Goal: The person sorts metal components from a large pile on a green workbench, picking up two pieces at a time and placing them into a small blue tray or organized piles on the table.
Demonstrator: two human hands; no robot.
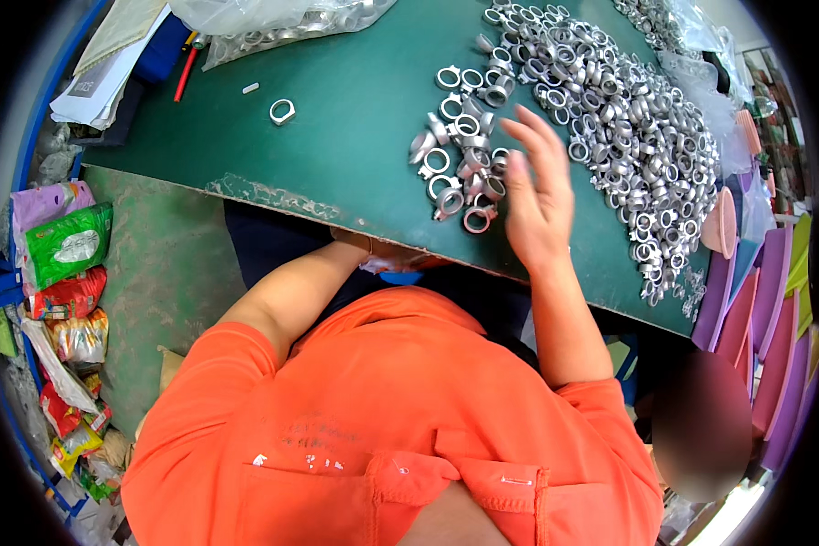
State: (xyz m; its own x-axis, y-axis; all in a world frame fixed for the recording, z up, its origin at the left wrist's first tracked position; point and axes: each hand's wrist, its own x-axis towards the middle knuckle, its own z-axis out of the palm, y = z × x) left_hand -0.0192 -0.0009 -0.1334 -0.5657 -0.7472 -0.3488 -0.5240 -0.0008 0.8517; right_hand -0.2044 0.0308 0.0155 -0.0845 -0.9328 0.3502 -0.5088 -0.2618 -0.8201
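My right hand (541,200) hovers at the right side of a small group of grey metal rings (471,164) on the green tabletop (355,127). Its fingers are apart, slightly blurred, and nothing shows in them. Beyond it spreads a larger heap of the same rings (619,136), each with a small lug. My left hand (393,256) is low at the table's front edge, close to my lap. Its fingers are mostly hidden, beside something whitish and a blue piece (402,278).
One separate ring (283,121) and a small white stick (250,88) lie on the left. A clear bag of rings (291,35), a red pen (186,75) and papers (109,86) are farther back. Colourful plastic bins (737,300) line the right; a person (701,423) sits there.
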